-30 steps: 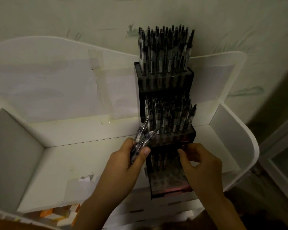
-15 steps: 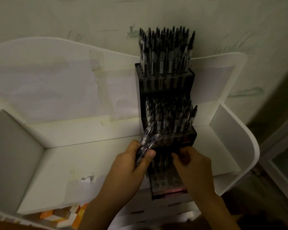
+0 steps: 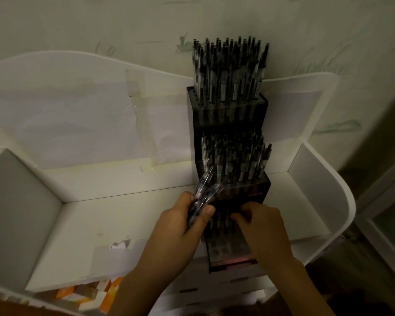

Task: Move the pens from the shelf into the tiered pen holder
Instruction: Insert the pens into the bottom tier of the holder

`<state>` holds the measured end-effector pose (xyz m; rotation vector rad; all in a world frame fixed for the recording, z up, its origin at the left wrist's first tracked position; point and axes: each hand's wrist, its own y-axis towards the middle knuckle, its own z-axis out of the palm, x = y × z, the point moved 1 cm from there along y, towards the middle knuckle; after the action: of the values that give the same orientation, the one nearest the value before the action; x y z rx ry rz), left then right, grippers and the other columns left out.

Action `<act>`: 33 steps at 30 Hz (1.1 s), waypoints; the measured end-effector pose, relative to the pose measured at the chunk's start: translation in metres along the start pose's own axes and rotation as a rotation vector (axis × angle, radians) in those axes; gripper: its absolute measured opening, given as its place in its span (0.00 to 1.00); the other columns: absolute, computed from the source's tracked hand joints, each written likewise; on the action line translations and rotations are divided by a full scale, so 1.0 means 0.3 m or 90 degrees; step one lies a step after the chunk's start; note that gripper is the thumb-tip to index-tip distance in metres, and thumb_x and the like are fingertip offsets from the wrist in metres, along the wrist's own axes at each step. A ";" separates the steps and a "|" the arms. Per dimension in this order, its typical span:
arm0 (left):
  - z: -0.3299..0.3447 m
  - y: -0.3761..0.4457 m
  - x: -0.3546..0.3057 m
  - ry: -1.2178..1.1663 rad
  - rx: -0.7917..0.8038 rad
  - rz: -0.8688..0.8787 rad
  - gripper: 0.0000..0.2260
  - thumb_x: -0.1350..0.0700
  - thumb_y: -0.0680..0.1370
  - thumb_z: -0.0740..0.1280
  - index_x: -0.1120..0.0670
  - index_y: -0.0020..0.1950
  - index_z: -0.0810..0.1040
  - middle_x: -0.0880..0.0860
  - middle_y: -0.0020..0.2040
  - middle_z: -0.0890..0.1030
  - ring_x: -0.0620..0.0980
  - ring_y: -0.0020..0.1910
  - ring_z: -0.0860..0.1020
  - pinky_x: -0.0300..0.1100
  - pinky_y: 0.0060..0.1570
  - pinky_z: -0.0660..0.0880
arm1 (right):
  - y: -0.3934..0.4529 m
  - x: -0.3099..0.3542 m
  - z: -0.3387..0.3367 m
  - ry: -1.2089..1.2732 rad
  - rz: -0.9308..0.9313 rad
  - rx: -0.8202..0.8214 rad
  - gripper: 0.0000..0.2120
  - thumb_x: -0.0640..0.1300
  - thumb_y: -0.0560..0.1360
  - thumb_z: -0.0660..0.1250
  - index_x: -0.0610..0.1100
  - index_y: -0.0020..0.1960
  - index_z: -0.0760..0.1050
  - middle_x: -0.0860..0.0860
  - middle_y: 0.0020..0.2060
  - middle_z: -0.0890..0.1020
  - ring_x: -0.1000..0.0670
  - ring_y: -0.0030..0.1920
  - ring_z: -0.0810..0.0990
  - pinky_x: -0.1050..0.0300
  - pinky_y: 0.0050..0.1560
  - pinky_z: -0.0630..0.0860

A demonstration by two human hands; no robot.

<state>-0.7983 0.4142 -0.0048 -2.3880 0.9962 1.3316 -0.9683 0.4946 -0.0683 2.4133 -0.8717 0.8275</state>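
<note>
The left hand (image 3: 180,222) grips a small bunch of clear-barrelled pens with dark tips (image 3: 202,197), fingers and thumb curled round the lower barrels so the tips fan up and to the right — probably a ready supply kept just beside the place where single pens go in. The right hand (image 3: 263,226) sits at the lowest step of the tall black tiered plastic pen holder (image 3: 228,115), its fingers curled inward over the row of holes; whether they pinch a pen there I cannot tell, since the fingertips are hidden in shadow. The holder stands upright on the white open-fronted shelf (image 3: 105,224), towards its right side and against the back panel, which keeps all tiers within reach of both hands. It has three tiers: the top and middle ones are packed with upright dark pens (too many and too dim to count), while the lowest holds a few at its back and shows bare holes in front, so by my judgement the filling is well along. The held bunch looks like about four or five pens — blur forbids a firm count. Two hands, one holder, one shelf.
</note>
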 end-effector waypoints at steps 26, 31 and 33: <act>0.090 -0.037 -0.069 -0.083 0.100 0.032 0.25 0.28 0.71 0.55 0.47 0.51 0.72 0.52 0.36 0.79 0.51 0.33 0.77 0.57 0.36 0.76 | -0.133 0.223 -0.247 0.558 0.086 0.097 0.06 0.35 0.72 0.71 0.45 0.45 0.83 0.51 0.37 0.86 0.55 0.40 0.85 0.66 0.41 0.79; 0.088 -0.037 -0.091 -0.076 0.099 0.044 0.20 0.33 0.73 0.58 0.47 0.51 0.73 0.51 0.37 0.79 0.49 0.34 0.78 0.53 0.36 0.76 | -0.128 0.213 -0.275 0.553 0.097 0.025 0.02 0.38 0.72 0.72 0.43 0.42 0.82 0.49 0.35 0.86 0.52 0.38 0.85 0.64 0.38 0.80; 0.080 -0.035 -0.086 -0.064 0.090 0.051 0.17 0.34 0.74 0.59 0.46 0.51 0.73 0.46 0.37 0.79 0.44 0.32 0.76 0.43 0.32 0.73 | -0.114 0.199 -0.308 0.589 0.126 -0.030 0.02 0.37 0.72 0.70 0.40 0.44 0.81 0.47 0.36 0.86 0.48 0.37 0.85 0.61 0.38 0.81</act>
<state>-0.8165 0.4454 0.0017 -2.1767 1.1283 1.3460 -0.9433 0.5468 0.0314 1.5920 -0.7119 1.7517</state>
